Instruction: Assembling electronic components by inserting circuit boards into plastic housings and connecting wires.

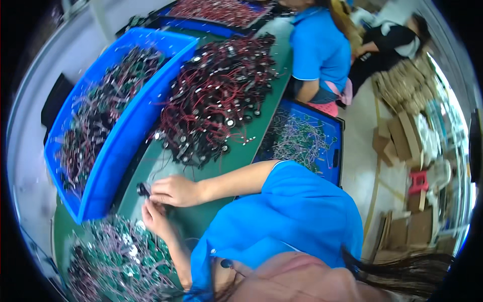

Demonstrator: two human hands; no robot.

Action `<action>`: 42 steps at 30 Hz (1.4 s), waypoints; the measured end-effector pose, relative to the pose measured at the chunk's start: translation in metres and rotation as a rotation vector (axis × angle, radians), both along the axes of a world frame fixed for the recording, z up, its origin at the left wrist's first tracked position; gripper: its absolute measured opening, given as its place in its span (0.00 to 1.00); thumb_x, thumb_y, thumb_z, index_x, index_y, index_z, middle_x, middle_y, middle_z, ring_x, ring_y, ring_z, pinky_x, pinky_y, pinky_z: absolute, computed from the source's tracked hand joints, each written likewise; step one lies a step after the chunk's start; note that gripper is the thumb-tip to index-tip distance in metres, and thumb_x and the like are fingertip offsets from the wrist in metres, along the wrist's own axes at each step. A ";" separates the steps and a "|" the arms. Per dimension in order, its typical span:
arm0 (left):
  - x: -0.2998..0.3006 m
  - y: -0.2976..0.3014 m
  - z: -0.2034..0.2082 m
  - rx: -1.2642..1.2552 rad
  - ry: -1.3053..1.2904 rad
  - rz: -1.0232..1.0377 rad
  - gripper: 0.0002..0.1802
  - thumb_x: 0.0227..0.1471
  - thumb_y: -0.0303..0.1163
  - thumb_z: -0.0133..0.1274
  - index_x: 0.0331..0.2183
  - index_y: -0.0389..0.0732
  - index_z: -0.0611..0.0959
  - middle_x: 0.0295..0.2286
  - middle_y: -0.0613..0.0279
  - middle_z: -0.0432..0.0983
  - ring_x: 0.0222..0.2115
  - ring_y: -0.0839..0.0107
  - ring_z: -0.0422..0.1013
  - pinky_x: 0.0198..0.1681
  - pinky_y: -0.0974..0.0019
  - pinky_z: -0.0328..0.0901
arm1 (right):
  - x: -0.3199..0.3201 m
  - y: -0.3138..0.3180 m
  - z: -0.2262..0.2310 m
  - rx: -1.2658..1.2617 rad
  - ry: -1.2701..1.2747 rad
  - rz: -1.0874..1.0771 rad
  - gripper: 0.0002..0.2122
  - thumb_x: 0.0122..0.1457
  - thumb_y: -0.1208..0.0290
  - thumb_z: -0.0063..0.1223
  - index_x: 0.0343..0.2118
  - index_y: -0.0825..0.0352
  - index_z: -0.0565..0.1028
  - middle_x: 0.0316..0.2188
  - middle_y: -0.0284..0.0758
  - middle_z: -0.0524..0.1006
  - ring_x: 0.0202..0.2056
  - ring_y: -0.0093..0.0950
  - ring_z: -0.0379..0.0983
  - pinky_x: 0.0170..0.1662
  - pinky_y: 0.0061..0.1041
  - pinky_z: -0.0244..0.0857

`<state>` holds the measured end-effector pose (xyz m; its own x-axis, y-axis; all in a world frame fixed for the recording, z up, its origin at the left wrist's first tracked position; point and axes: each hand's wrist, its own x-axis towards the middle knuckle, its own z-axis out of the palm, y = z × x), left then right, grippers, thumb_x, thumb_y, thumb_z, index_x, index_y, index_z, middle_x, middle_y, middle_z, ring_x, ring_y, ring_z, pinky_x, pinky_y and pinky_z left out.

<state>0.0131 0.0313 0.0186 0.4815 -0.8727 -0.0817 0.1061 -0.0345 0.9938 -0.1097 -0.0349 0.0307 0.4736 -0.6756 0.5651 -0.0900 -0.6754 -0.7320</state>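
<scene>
My right hand [177, 191], on the upper arm in the picture, has its fingers pinched together. Just below it, my left hand [156, 219] is also closed, with thumb and fingertips almost touching the right fingers. Between the fingertips a small black round part [142, 190] sticks out over the green table. Both hands appear to grip it or its short end, though the exact hold is hidden. Beyond my right hand lies a big heap of black round parts with red and black wires [216, 100]. Green circuit boards with pale wires [126, 251] are piled close to my left hand.
A long blue bin [113, 146] full of wired boards stands on the green table [151, 163]. Another blue tray [329, 151] with wired boards is beside my right arm. At the far end sits a tray of red parts [221, 12]. Co-workers [322, 50] and cardboard boxes [402, 138] are further off.
</scene>
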 end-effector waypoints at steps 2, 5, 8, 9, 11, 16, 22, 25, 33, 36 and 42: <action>-0.016 -0.010 0.005 -0.018 0.045 -0.055 0.11 0.57 0.34 0.44 0.25 0.41 0.73 0.18 0.70 0.68 0.17 0.86 0.60 0.20 0.83 0.54 | -0.013 -0.011 0.003 0.024 -0.026 -0.058 0.08 0.54 0.69 0.48 0.23 0.66 0.69 0.21 0.35 0.70 0.21 0.32 0.64 0.25 0.28 0.59; -0.026 -0.006 0.007 0.015 0.179 -0.013 0.12 0.58 0.35 0.44 0.25 0.42 0.73 0.17 0.71 0.67 0.16 0.86 0.59 0.19 0.83 0.53 | -0.021 -0.019 -0.001 0.180 -0.107 -0.022 0.05 0.53 0.72 0.49 0.23 0.66 0.70 0.21 0.34 0.70 0.20 0.30 0.63 0.25 0.26 0.59; -0.020 -0.004 0.019 0.149 0.274 0.029 0.11 0.57 0.36 0.44 0.25 0.42 0.73 0.16 0.71 0.66 0.14 0.84 0.57 0.16 0.82 0.50 | -0.029 -0.023 0.010 0.307 -0.129 0.115 0.01 0.53 0.77 0.50 0.26 0.66 0.71 0.22 0.30 0.69 0.21 0.23 0.60 0.25 0.22 0.56; -0.006 -0.004 0.007 0.130 0.353 -0.107 0.11 0.57 0.36 0.44 0.25 0.42 0.73 0.15 0.70 0.65 0.13 0.83 0.56 0.16 0.81 0.49 | -0.028 -0.024 0.009 0.296 -0.109 0.126 0.01 0.52 0.76 0.51 0.26 0.66 0.71 0.22 0.29 0.69 0.21 0.22 0.60 0.25 0.22 0.56; -0.003 -0.004 0.006 0.129 0.458 -0.213 0.11 0.56 0.35 0.44 0.25 0.41 0.73 0.14 0.69 0.64 0.12 0.82 0.55 0.15 0.80 0.48 | -0.035 -0.028 0.004 0.317 -0.070 0.115 0.02 0.52 0.75 0.52 0.26 0.65 0.71 0.23 0.28 0.69 0.22 0.20 0.60 0.27 0.21 0.57; -0.004 -0.003 0.011 0.073 0.458 -0.288 0.11 0.55 0.33 0.43 0.24 0.40 0.74 0.15 0.67 0.65 0.14 0.81 0.55 0.17 0.79 0.49 | -0.045 -0.034 0.014 0.280 0.016 0.235 0.02 0.50 0.80 0.54 0.25 0.67 0.73 0.24 0.29 0.69 0.24 0.20 0.61 0.29 0.18 0.56; -0.006 0.005 0.024 0.137 0.546 -0.271 0.10 0.53 0.32 0.45 0.24 0.39 0.76 0.17 0.66 0.69 0.14 0.83 0.58 0.15 0.81 0.48 | -0.038 -0.033 0.033 0.367 0.081 0.360 0.02 0.48 0.82 0.55 0.24 0.69 0.74 0.25 0.30 0.69 0.24 0.20 0.60 0.28 0.16 0.54; -0.011 0.006 0.028 0.128 0.517 -0.233 0.09 0.54 0.32 0.45 0.25 0.39 0.75 0.17 0.67 0.69 0.14 0.83 0.57 0.14 0.81 0.46 | -0.033 -0.034 0.037 0.293 0.077 0.308 0.03 0.47 0.83 0.54 0.23 0.69 0.73 0.23 0.29 0.68 0.22 0.20 0.58 0.26 0.17 0.53; -0.001 0.002 0.026 0.154 0.633 -0.341 0.11 0.53 0.32 0.45 0.23 0.39 0.76 0.16 0.67 0.69 0.13 0.84 0.57 0.15 0.82 0.47 | -0.029 -0.047 0.051 0.090 0.103 0.480 0.02 0.48 0.83 0.54 0.25 0.69 0.75 0.24 0.30 0.69 0.24 0.20 0.60 0.27 0.17 0.54; 0.001 0.002 0.023 0.155 0.681 -0.406 0.12 0.52 0.33 0.45 0.21 0.39 0.76 0.15 0.68 0.68 0.13 0.85 0.57 0.15 0.82 0.49 | -0.024 -0.053 0.052 -0.091 0.145 0.571 0.03 0.48 0.82 0.54 0.26 0.68 0.76 0.24 0.31 0.69 0.25 0.20 0.61 0.28 0.16 0.54; 0.000 0.000 0.017 0.130 0.681 -0.290 0.11 0.53 0.32 0.43 0.24 0.39 0.75 0.17 0.67 0.68 0.13 0.83 0.55 0.15 0.81 0.46 | -0.016 -0.046 0.045 0.000 0.333 0.463 0.02 0.51 0.79 0.53 0.27 0.68 0.77 0.25 0.31 0.68 0.25 0.22 0.61 0.27 0.18 0.55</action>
